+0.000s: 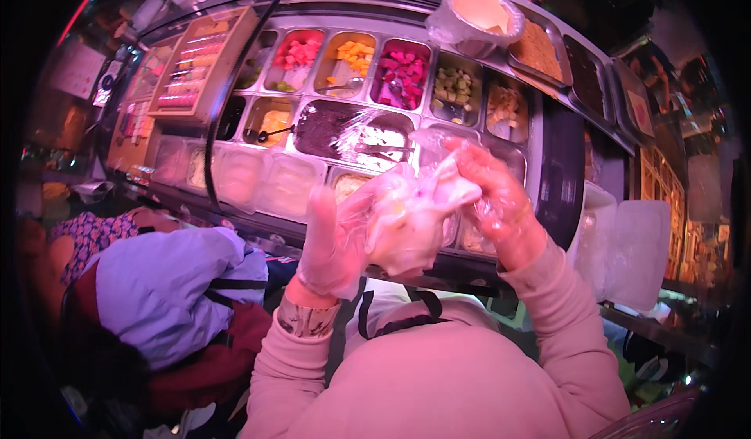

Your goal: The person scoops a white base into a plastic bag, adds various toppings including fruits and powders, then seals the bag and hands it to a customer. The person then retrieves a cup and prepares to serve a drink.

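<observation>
Pinching a loose flap at the far right corner of a soft pale bundle (407,232), the right hand (497,196) has its fingertips closed on the thin sheet, while the left hand (336,243) is cupped against the bundle's left side, one digit standing up apart; its other fingertips are hidden, so how firmly it grips I cannot tell. Both hands wear clear plastic gloves, and the bundle is held up between them, over the near side of the worktop (563,177). The sheet is already gathered into a rounded shape, so the work looks more than half done; the flap on the right stands up in uneven folds, so tucking it down and closing the bundle seem to be what is left. Any filling inside cannot be made out. Just beyond, a tray of dark paste (325,130) is partly used, with a spatula (383,149) lying in it. Farther off are tubs of yellow fruit (356,54), magenta fruit (403,67) and green fruit (455,87), and at the far right a tray of brown crumbs (538,52).
</observation>
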The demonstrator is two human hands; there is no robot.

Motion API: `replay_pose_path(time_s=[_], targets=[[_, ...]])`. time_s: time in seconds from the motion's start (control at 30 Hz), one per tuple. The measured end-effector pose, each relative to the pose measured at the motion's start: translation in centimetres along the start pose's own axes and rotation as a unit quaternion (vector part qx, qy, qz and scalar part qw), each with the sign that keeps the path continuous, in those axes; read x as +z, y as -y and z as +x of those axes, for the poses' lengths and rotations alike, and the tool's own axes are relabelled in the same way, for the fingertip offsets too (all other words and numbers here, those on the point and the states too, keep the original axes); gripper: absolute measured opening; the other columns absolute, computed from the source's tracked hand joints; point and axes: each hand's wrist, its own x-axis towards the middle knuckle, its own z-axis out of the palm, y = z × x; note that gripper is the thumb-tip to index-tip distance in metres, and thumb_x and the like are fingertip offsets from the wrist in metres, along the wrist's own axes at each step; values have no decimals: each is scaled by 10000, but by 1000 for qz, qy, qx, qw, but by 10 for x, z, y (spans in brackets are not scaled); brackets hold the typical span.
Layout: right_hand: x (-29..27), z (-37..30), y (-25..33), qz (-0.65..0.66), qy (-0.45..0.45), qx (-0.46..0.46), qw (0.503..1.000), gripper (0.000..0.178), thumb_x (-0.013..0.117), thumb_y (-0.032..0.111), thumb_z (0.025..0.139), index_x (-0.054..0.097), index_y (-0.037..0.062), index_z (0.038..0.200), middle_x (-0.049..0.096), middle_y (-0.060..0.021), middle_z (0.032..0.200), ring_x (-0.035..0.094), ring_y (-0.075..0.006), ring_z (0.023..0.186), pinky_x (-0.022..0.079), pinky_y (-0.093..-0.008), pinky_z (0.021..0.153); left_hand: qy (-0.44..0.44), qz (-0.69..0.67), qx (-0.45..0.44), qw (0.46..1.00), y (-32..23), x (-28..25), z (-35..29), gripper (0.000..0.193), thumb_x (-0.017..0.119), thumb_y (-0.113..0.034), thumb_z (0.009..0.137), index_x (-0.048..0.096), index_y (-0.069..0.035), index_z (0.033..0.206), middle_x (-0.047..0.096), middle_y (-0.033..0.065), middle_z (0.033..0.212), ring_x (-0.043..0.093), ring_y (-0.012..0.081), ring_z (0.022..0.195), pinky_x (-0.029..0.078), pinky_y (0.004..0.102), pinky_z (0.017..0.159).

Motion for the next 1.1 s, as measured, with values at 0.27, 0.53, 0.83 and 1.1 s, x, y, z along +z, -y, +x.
replay_pose_path(time_s=[0.27, 0.53, 0.83, 1.1], targets=[[-54, -17, -72, 35, -91, 61, 993, 270, 654, 150, 1018, 634, 6, 1245, 708, -112, 1103, 690, -141, 892, 573, -250, 716, -4, -351, 35, 936, 97, -48, -12, 691, 422, -567, 1055, 382, -95, 1558, 481, 212, 1533, 540, 416, 1353, 575, 566, 983], [-116, -39, -92, 82, -119, 131, 981, 218, 661, 213, 1019, 644, 40, 1150, 700, -66, 1028, 635, -117, 728, 509, -233, 589, -205, -81, 68, 973, 169, -71, -31, 544, 588, -350, 1029, 490, -58, 1478, 651, 145, 1269, 723, 252, 990, 659, 414, 689], [-85, -77, -58, -11, 47, 98, 994, 391, 539, 209, 1075, 540, 5, 1408, 653, -161, 1284, 644, -260, 1160, 539, -384, 996, -209, 194, 90, 954, 139, 15, -63, 849, 451, -687, 1013, 415, -21, 1538, 668, 103, 1198, 669, 204, 1036, 552, 341, 915], [-81, -105, -57, 191, 203, 159, 947, 426, 534, 201, 1084, 498, -9, 1453, 657, -113, 1279, 654, -139, 972, 559, -287, 870, -113, -289, 214, 926, 172, 48, -60, 916, 391, -771, 977, 372, -88, 1587, 552, 146, 1474, 595, 335, 1260, 510, 522, 1026]])
